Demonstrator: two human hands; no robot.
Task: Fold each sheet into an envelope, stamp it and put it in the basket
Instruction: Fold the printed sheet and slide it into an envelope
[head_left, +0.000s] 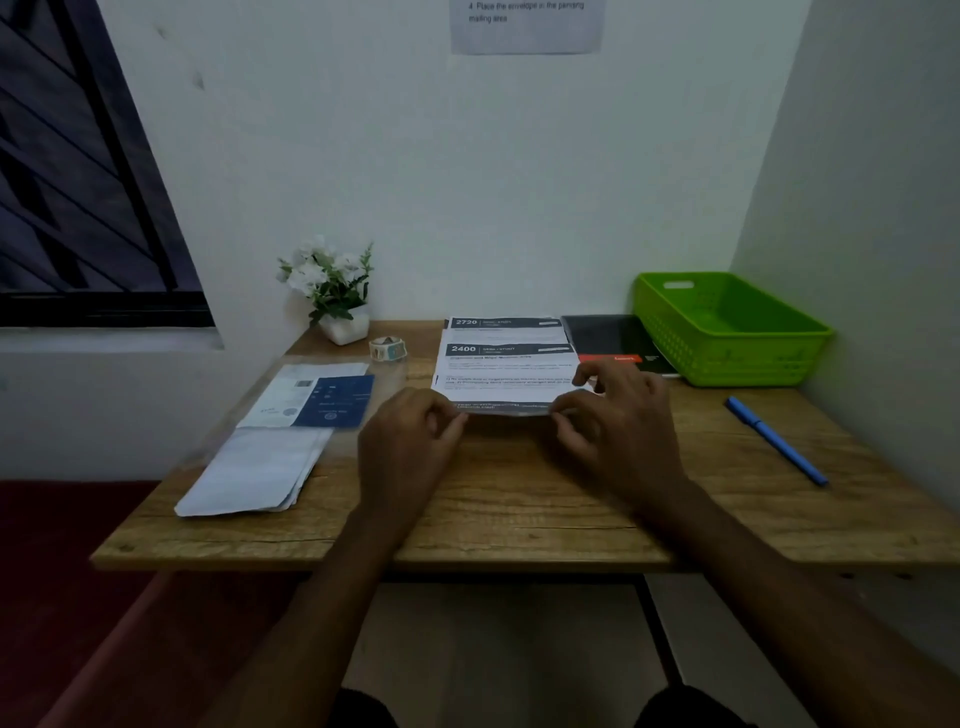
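A printed sheet headed "2400" (506, 371) lies at the middle back of the wooden table (519, 519), on top of another sheet headed "2720" (504, 325). My left hand (410, 447) pinches the top sheet's near edge at its left. My right hand (618, 421) grips the same edge at its right, with fingers resting on the paper. The near edge is lifted slightly off the table. A green plastic basket (727, 332) stands at the back right with nothing visible inside. A roll of stamps (388, 348) sits left of the sheets.
A stack of white envelopes (254, 470) and a blue-and-white leaflet (317, 400) lie at the left. A potted white flower (332, 291) stands at the back. A dark notebook (618, 340) lies beside the basket, a blue pen (776, 439) at the right.
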